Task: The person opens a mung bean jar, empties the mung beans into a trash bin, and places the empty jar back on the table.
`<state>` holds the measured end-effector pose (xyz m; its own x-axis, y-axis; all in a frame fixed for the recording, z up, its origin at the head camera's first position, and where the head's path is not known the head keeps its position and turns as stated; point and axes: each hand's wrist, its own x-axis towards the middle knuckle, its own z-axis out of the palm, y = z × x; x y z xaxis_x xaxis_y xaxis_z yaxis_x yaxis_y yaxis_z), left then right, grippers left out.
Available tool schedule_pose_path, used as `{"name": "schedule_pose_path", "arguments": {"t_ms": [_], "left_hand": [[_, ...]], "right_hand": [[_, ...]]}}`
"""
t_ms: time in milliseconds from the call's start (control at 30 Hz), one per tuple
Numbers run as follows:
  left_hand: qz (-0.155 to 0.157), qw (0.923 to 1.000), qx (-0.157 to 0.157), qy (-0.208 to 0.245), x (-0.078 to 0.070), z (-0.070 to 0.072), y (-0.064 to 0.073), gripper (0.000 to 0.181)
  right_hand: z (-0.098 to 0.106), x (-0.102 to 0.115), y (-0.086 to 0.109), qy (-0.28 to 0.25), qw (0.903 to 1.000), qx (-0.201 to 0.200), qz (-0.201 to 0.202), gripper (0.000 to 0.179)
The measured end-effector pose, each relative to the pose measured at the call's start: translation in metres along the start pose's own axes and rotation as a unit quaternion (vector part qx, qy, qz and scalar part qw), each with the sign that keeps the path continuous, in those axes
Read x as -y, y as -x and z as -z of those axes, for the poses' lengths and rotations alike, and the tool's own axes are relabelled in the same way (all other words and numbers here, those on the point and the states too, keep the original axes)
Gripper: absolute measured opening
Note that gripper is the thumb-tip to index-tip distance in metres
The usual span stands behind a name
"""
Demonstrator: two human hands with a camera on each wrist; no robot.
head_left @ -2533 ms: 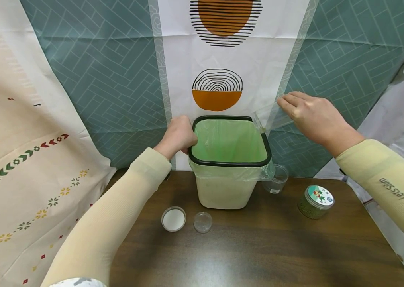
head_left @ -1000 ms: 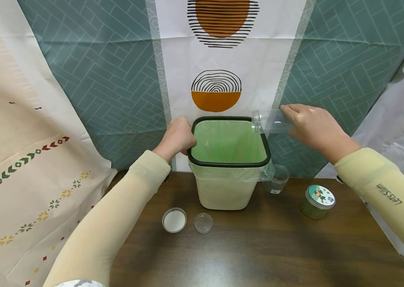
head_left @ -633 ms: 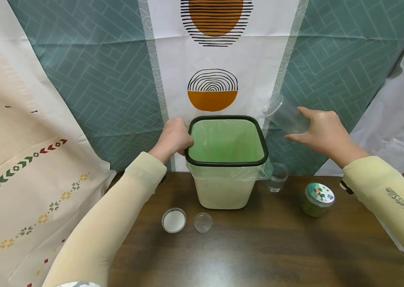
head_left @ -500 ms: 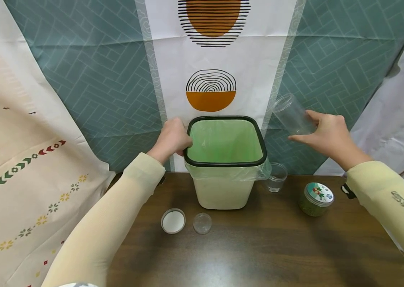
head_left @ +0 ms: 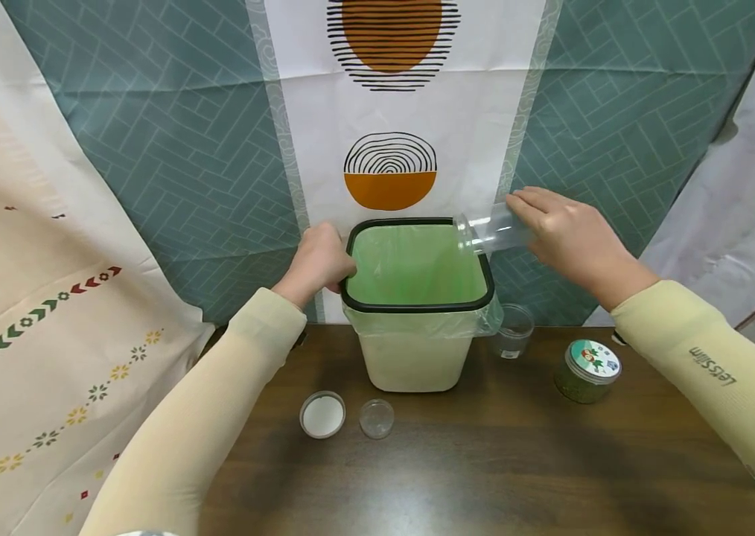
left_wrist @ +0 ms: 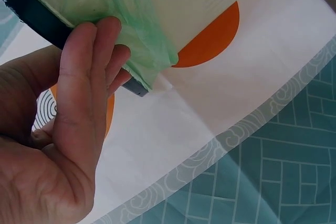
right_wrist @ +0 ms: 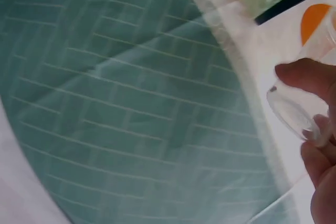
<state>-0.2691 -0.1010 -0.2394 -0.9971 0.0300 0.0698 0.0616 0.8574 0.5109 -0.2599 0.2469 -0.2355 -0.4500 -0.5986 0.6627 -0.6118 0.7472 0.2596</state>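
cloth backdrop (head_left: 176,149), jar (head_left: 494,229) nearly level, mouth (head_left: 464,234) leftward over bin (head_left: 411,361), right fingers (head_left: 533,210) gripping jar, left fingers (left_wrist: 81,77) rim (head_left: 414,307)

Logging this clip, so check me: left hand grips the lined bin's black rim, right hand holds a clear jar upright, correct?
No: the head view shows the clear jar tipped on its side, mouth toward the lined bin, not upright. The left hand grips the black rim and the right hand holds the jar.

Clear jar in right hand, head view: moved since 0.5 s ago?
Yes: the held clear jar moved left relative to the bin, its mouth now overlapping the bin's rim.
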Motion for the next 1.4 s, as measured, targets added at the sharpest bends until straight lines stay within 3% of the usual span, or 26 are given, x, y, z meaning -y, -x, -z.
{"name": "schedule_pose_path", "arguments": {"t_ms": [100,200,333,433,533,633,767,900,967,1100,1200,1333,1400], "left_hand": [[-0.001,1.0,0.0,0.003,0.0,-0.001,-0.001,0.018],[-0.006,0.9999,0.003,0.008,0.001,-0.002,-0.002,0.02],[-0.009,0.9999,0.005,0.003,0.003,-0.001,-0.001,0.024],[-0.01,0.9999,0.002,0.001,0.004,0.0,-0.001,0.025],[-0.012,0.9999,-0.001,0.004,0.003,0.001,-0.002,0.025],[-0.012,0.9999,0.001,0.006,0.003,0.0,-0.002,0.025],[-0.008,0.9999,0.008,0.009,0.005,-0.002,-0.001,0.024],[-0.009,0.9999,0.007,0.006,0.005,0.0,0.0,0.026],[-0.009,0.9999,0.007,0.003,0.002,0.001,-0.001,0.027],[-0.004,0.9999,0.008,0.005,-0.001,0.001,-0.001,0.027],[0.001,0.9999,0.012,0.008,-0.001,0.001,0.0,0.026],[0.008,0.9999,0.014,0.005,0.001,0.001,0.001,0.026],[0.01,0.9999,0.01,-0.001,0.001,0.001,0.001,0.026]], "right_hand": [[-0.004,0.008,-0.011,0.03,0.997,-0.023,0.067,0.052],[-0.005,0.015,-0.015,0.05,0.9931,-0.027,0.103,0.051],[-0.006,0.022,-0.019,0.063,0.9893,-0.025,0.129,0.054],[-0.006,0.024,-0.02,0.06,0.9905,-0.023,0.122,0.053],[-0.007,0.023,-0.018,0.038,0.9971,-0.01,0.065,0.055],[-0.006,0.02,-0.012,-0.01,0.999,0.02,-0.038,0.062],[-0.003,0.012,0.0,-0.068,0.9796,0.056,-0.18,0.074],[0.002,0.0,0.019,-0.11,0.9502,0.06,-0.285,0.082],[0.004,-0.007,0.032,-0.13,0.931,0.059,-0.336,0.087],[0.007,-0.022,0.059,-0.187,0.8784,0.056,-0.436,0.089],[0.009,-0.033,0.08,-0.237,0.8324,0.036,-0.5,0.083],[0.011,-0.047,0.102,-0.304,0.7763,-0.02,-0.552,0.078],[0.01,-0.052,0.11,-0.326,0.7598,-0.041,-0.561,0.077]]}}
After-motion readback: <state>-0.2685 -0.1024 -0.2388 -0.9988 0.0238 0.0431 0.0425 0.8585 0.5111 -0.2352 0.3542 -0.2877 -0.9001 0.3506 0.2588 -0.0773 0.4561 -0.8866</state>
